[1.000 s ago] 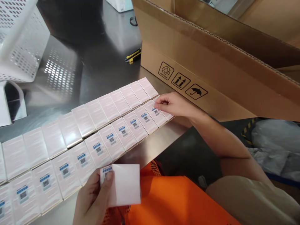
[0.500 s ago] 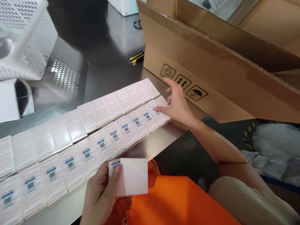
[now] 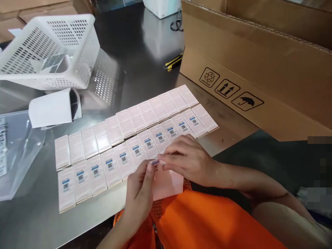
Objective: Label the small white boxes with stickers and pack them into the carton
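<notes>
My left hand (image 3: 141, 188) is closed on a small white sticker sheet (image 3: 168, 185), thumb on top near its left edge. A blue-and-white sticker with a code shows at the sheet's upper left corner. My right hand (image 3: 192, 160) is closed, its fingertips pinching at that sticker; its thumb is mostly hidden. Just beyond lie two rows of flat pale-pink boxes. Those of the near row (image 3: 124, 164) carry a blue-and-white sticker with a square code, while the box at its right end (image 3: 205, 119) is plain. Boxes in the far row (image 3: 114, 129) have plain tops.
A large open carton (image 3: 233, 52) stands at the right. Behind the boxes lies a yellow-black utility knife (image 3: 173, 62), with black scissors (image 3: 177, 24) farther back. To the left are a white perforated basket (image 3: 89, 65), a curled white sheet (image 3: 52, 109) and a clear plastic bag (image 3: 23, 148).
My right hand has left the boxes at the right end and come back to the sticker sheet in my left hand. The view has turned left, showing more of the basket.
</notes>
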Tool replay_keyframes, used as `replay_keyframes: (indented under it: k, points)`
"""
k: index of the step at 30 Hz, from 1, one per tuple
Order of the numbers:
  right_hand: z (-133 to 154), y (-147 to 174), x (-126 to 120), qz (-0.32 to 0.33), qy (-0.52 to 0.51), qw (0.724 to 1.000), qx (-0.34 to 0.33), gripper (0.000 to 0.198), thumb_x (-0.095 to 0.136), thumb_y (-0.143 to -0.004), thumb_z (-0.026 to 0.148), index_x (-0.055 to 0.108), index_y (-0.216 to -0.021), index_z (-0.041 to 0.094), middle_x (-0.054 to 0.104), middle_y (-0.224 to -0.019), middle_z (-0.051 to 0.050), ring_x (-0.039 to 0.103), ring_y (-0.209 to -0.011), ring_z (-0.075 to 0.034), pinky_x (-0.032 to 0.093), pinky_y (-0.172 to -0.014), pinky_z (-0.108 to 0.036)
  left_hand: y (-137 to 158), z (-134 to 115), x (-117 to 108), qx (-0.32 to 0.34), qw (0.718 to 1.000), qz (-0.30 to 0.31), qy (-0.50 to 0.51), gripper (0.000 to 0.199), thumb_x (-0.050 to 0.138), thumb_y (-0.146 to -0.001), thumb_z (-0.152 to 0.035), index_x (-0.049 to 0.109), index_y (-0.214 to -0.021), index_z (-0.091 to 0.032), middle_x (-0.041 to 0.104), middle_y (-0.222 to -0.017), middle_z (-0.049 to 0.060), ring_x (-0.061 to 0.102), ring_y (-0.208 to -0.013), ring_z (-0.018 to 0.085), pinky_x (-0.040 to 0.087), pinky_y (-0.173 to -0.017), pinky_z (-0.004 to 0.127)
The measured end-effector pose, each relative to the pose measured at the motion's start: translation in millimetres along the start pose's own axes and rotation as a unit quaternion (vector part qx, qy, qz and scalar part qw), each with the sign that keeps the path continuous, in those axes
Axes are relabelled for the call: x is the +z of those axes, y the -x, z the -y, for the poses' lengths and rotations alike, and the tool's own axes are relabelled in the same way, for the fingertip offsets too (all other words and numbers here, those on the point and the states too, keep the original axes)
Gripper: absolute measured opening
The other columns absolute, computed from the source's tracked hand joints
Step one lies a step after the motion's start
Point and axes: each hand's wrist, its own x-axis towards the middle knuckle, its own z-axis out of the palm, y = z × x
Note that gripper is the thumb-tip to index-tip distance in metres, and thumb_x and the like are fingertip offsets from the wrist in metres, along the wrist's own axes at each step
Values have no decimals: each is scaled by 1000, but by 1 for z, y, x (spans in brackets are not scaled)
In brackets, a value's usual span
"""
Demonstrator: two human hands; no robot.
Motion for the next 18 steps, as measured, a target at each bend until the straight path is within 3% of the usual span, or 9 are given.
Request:
replay_keyframes:
  k: [3, 6, 10, 13, 14, 16, 18]
  points:
    - [-2, 5, 3, -47, 49, 996, -49, 16, 64, -94, 22, 73, -107, 26, 65, -104, 2, 51, -98, -7, 35, -88, -25, -5, 1, -2, -19, 1000, -12, 17, 52, 50, -93, -64, 74, -94, -18, 71, -86, 7, 61, -75, 19, 50, -71, 26]
    - [-1, 11, 9, -53, 13, 997, -58, 16, 64, -92, 19, 73, -104, 27, 64, -112, 5, 50, -103, -7, 36, -90, -25, -8, 3, -1, -47, 998, -23, 29, 59, 56, -83, -73, 77, -88, -18, 73, -88, 9, 64, -79, 23, 54, -74, 29]
    - [-4, 13, 14, 1, -131, 991, -25, 18, 58, -97, 25, 74, -92, 30, 63, -108, 4, 48, -105, -5, 36, -99, -23, -4, 0, 2, -82, 996, -27, 20, 55, 55, -84, -70, 77, -88, -20, 74, -94, 8, 66, -87, 25, 54, -76, 31]
    - [-10, 12, 7, 92, -304, 948, -29, 26, 53, -101, 34, 72, -87, 22, 60, -106, -1, 49, -108, -4, 39, -104, -22, 1, -3, 5, -117, 990, -78, -16, 40, 60, -87, -59, 76, -90, -23, 74, -101, 5, 66, -96, 25, 53, -76, 27]
    - [-13, 12, 2, 96, -361, 927, -24, 30, 52, -102, 38, 68, -86, 18, 59, -105, -4, 51, -107, -5, 42, -102, -22, 3, -4, 5, -124, 988, -87, -27, 38, 61, -86, -58, 76, -89, -23, 74, -100, 4, 66, -96, 24, 53, -76, 26]
    - [-24, 14, -15, 30, -434, 900, 33, 39, 51, -101, 47, 57, -83, 12, 58, -97, -7, 54, -102, -6, 48, -94, -21, 4, -5, 5, -125, 988, -81, -32, 38, 59, -87, -58, 74, -88, -23, 74, -94, 3, 66, -88, 22, 52, -74, 26]
    - [-45, 17, -36, -73, -426, 888, 158, 42, 56, -97, 51, 47, -84, 12, 56, -89, -6, 56, -90, -6, 51, -82, -19, 5, -4, 4, -128, 987, -90, -33, 39, 56, -89, -58, 71, -83, -23, 73, -83, 2, 64, -77, 21, 52, -69, 25]
